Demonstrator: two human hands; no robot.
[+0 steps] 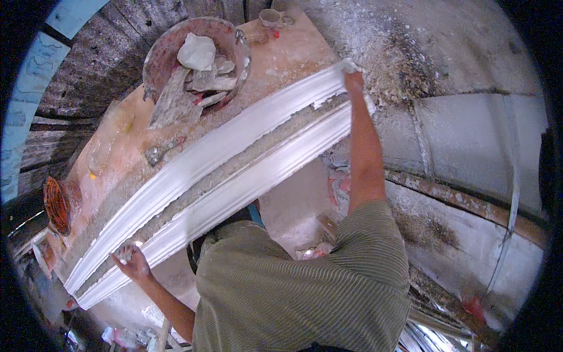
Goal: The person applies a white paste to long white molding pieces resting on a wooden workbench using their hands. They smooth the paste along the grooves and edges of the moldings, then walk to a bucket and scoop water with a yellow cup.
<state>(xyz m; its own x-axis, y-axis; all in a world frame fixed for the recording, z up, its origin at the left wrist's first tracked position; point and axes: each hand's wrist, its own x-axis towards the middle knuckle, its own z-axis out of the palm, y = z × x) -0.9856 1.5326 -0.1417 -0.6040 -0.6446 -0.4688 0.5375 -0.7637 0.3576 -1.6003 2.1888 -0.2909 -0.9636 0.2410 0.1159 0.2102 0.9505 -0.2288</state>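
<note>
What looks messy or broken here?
White crumbs litter the ground right of the table, like a spill. A jagged slab sticks out past the bucket, looking snapped off. The long white moulding has ragged edges beside its rough grey middle.

A person seen from above wears a loose, short-sleeved shirt [293, 293] in muted olive green, patterned with fine, closely spaced paler stripes. Across the torso the stripes bend with the soft folds of the cloth, and they continue in tight rows over the wide right sleeve [372, 234], which ends partway down the arm. The right hand [353, 82], left hand [135, 264], right forearm [365, 141] and left forearm [169, 306] are all bare
</note>
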